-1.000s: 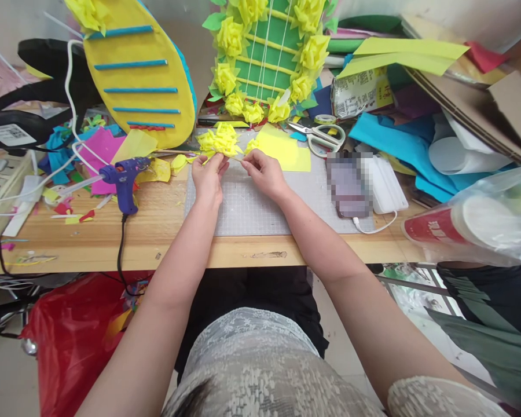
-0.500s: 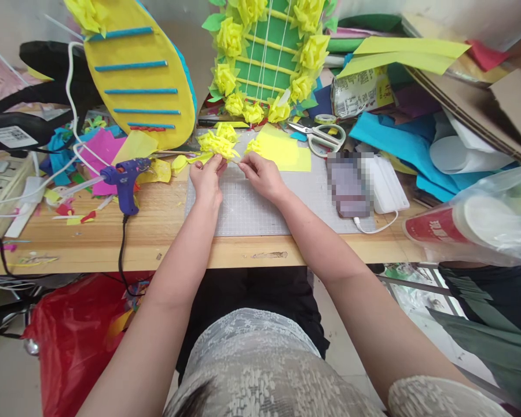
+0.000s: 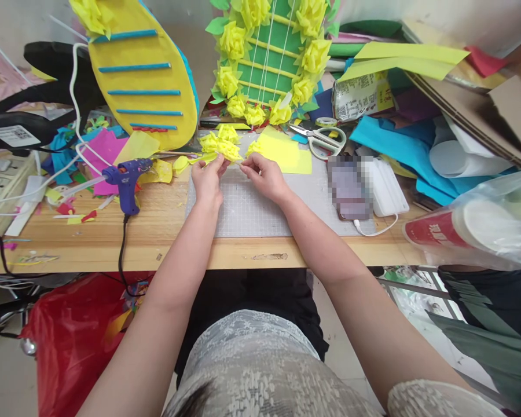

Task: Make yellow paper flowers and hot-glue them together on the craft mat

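Note:
My left hand (image 3: 209,180) and my right hand (image 3: 264,175) meet over the far part of a grey cutting mat (image 3: 252,211). Both pinch a small yellow paper flower (image 3: 224,149) between thumb and fingers, the left at its base, the right at a thin strip or petal on its right side. More yellow paper flowers (image 3: 226,134) lie just behind it. A sheet of yellow paper (image 3: 284,153) lies on the mat to the right of my hands.
A purple glue gun (image 3: 125,179) stands on the wooden table at the left, its cord hanging over the edge. Scissors (image 3: 323,138), a phone (image 3: 349,186) and a white charger lie right. A green guitar-shaped craft (image 3: 271,58) and a yellow shape (image 3: 141,75) stand behind.
My hands have stayed at the same spot, with small finger movements on the yellow flower. The view has shifted slightly.

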Demonstrator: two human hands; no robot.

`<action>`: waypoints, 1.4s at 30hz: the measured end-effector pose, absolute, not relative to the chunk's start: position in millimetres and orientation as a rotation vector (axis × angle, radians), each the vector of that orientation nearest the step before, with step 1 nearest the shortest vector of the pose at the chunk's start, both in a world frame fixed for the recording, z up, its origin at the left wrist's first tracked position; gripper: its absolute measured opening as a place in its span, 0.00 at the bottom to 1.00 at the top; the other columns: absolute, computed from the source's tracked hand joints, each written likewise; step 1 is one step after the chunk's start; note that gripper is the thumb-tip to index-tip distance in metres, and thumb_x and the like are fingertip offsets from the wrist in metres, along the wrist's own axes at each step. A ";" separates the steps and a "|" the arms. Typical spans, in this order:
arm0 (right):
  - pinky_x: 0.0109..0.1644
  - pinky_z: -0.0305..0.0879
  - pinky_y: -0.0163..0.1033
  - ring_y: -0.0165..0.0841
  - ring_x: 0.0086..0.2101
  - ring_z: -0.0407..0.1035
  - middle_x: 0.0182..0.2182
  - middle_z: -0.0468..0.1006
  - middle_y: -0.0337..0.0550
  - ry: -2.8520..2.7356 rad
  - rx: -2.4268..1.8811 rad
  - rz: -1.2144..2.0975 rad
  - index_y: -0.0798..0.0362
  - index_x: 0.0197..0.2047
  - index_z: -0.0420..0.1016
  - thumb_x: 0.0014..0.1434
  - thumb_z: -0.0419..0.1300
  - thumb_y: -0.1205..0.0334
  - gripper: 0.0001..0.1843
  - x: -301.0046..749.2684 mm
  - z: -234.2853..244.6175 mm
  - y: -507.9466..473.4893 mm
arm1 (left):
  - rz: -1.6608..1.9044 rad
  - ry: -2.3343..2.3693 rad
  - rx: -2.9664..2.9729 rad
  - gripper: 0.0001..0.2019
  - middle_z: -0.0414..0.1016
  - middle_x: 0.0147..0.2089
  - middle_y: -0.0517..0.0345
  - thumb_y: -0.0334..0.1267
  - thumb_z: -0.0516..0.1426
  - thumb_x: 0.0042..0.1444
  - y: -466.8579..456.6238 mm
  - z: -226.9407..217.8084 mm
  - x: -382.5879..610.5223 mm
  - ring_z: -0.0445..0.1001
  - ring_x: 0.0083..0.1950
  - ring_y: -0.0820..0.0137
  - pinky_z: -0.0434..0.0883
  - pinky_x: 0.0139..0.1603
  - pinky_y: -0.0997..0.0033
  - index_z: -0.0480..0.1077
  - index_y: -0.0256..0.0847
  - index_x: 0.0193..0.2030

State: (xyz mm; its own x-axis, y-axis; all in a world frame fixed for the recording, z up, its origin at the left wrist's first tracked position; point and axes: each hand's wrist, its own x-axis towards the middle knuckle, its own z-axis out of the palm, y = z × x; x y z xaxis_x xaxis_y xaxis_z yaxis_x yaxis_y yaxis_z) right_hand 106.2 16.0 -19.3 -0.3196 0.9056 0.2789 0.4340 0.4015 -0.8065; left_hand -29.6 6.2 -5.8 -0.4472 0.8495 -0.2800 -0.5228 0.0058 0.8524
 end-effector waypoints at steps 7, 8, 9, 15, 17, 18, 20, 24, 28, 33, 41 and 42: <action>0.39 0.60 0.37 0.28 0.31 0.63 0.29 0.73 0.38 -2.004 -1.111 0.821 0.52 0.34 0.67 0.61 0.53 0.58 0.08 102.6 -17.9 12.3 | 1.724 1.295 0.372 0.18 0.69 0.22 0.72 0.25 0.59 0.47 8.6 -6.6 -27.6 0.78 0.29 0.75 0.73 0.42 0.73 0.52 0.43 0.32; 0.39 0.60 0.36 0.28 0.31 0.63 0.29 0.73 0.38 -1.987 -1.119 0.823 0.52 0.34 0.66 0.61 0.53 0.58 0.07 101.8 -18.2 12.1 | 1.707 1.299 0.374 0.18 0.70 0.23 0.70 0.26 0.60 0.47 8.0 -5.9 -27.5 0.78 0.29 0.74 0.73 0.42 0.73 0.52 0.43 0.33; 0.39 0.60 0.36 0.28 0.30 0.63 0.29 0.73 0.38 -1.965 -1.130 0.828 0.52 0.34 0.66 0.60 0.53 0.59 0.07 101.2 -18.4 12.2 | 1.685 1.297 0.375 0.18 0.72 0.25 0.69 0.27 0.61 0.47 7.3 -5.1 -27.4 0.78 0.30 0.74 0.73 0.41 0.73 0.53 0.43 0.34; 0.37 0.59 0.36 0.27 0.28 0.62 0.27 0.72 0.36 -1.873 -1.186 0.844 0.52 0.33 0.64 0.59 0.53 0.61 0.05 103.1 -18.4 14.3 | 1.595 1.226 0.392 0.18 0.75 0.29 0.64 0.31 0.63 0.48 3.7 -3.8 -27.8 0.79 0.33 0.74 0.73 0.44 0.72 0.54 0.43 0.36; 0.37 0.59 0.36 0.27 0.28 0.62 0.26 0.71 0.36 -1.864 -1.199 0.832 0.52 0.32 0.64 0.59 0.53 0.61 0.05 104.2 -18.4 14.7 | 1.582 1.195 0.413 0.18 0.75 0.29 0.64 0.28 0.62 0.48 3.3 -4.3 -27.5 0.79 0.35 0.73 0.73 0.46 0.70 0.54 0.43 0.35; 0.37 0.59 0.36 0.28 0.28 0.62 0.26 0.71 0.36 -1.867 -1.202 0.830 0.52 0.32 0.64 0.60 0.53 0.61 0.05 104.5 -18.4 14.8 | 1.577 1.190 0.420 0.18 0.75 0.29 0.64 0.26 0.61 0.47 3.2 -4.3 -27.4 0.79 0.36 0.73 0.73 0.47 0.70 0.54 0.43 0.35; 0.37 0.59 0.36 0.28 0.28 0.63 0.26 0.71 0.36 -1.877 -1.200 0.833 0.52 0.33 0.64 0.60 0.52 0.60 0.06 104.8 -18.4 14.4 | 1.571 1.200 0.421 0.19 0.75 0.29 0.64 0.24 0.60 0.46 3.1 -3.5 -27.1 0.79 0.38 0.72 0.72 0.49 0.69 0.53 0.43 0.35; 0.37 0.59 0.36 0.28 0.29 0.64 0.28 0.73 0.37 -1.926 -1.189 0.852 0.52 0.33 0.64 0.60 0.51 0.58 0.07 104.2 -17.2 12.8 | 1.574 1.242 0.408 0.21 0.75 0.29 0.65 0.22 0.60 0.45 3.0 0.0 -26.8 0.79 0.39 0.71 0.72 0.50 0.67 0.52 0.44 0.36; 0.37 0.59 0.36 0.28 0.29 0.64 0.28 0.73 0.38 -1.943 -1.194 0.843 0.52 0.33 0.66 0.60 0.51 0.58 0.08 104.2 -15.6 12.3 | 1.625 1.237 0.415 0.22 0.75 0.28 0.65 0.21 0.59 0.45 3.7 1.0 -25.8 0.79 0.37 0.71 0.72 0.50 0.66 0.51 0.44 0.37; 0.36 0.58 0.35 0.28 0.28 0.63 0.27 0.73 0.37 -1.935 -1.209 0.836 0.53 0.33 0.67 0.60 0.52 0.58 0.08 104.7 -14.7 12.5 | 1.653 1.223 0.443 0.22 0.75 0.28 0.66 0.21 0.59 0.44 4.5 -1.5 -25.3 0.80 0.38 0.70 0.72 0.51 0.65 0.51 0.44 0.38; 0.35 0.58 0.35 0.27 0.27 0.62 0.27 0.72 0.36 -1.922 -1.199 0.802 0.51 0.36 0.66 0.61 0.52 0.53 0.11 103.5 -20.7 13.1 | 1.676 1.227 0.440 0.22 0.74 0.26 0.69 0.20 0.58 0.46 4.2 0.1 -24.0 0.79 0.34 0.74 0.73 0.48 0.68 0.51 0.45 0.38; 0.35 0.58 0.35 0.27 0.27 0.62 0.26 0.72 0.36 -1.921 -1.204 0.798 0.51 0.36 0.66 0.61 0.52 0.52 0.12 103.6 -21.8 13.6 | 1.675 1.224 0.437 0.22 0.74 0.26 0.69 0.21 0.58 0.46 4.2 -0.2 -23.7 0.79 0.35 0.74 0.73 0.48 0.68 0.51 0.45 0.37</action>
State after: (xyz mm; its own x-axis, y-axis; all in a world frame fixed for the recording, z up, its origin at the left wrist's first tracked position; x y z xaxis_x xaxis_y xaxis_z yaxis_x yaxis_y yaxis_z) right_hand 103.6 13.6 -21.8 -0.3029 0.9201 0.2485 0.4729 0.3715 -0.7990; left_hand -23.7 4.2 -0.2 -0.4578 0.8548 -0.2446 -0.4925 -0.0148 0.8702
